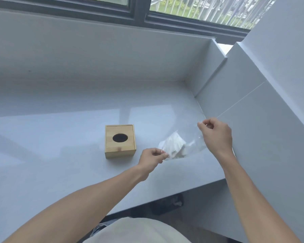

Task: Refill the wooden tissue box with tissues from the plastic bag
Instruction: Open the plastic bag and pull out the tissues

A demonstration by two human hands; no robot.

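Observation:
A square wooden tissue box [120, 141] with a dark oval hole in its lid stands on the pale grey counter [60, 146], lid closed. Just to its right a clear plastic bag [191, 137] holds a bunch of white tissues [174, 145]. My left hand [152, 157] pinches the bag's near left corner. My right hand [217, 135] pinches its far upper edge, holding the bag stretched between the two hands and slightly off the counter.
The counter ends in a front edge [191, 188] close to my body. A grey wall [253, 102] rises on the right, right behind my right hand. A raised ledge and a window [147, 11] run along the back.

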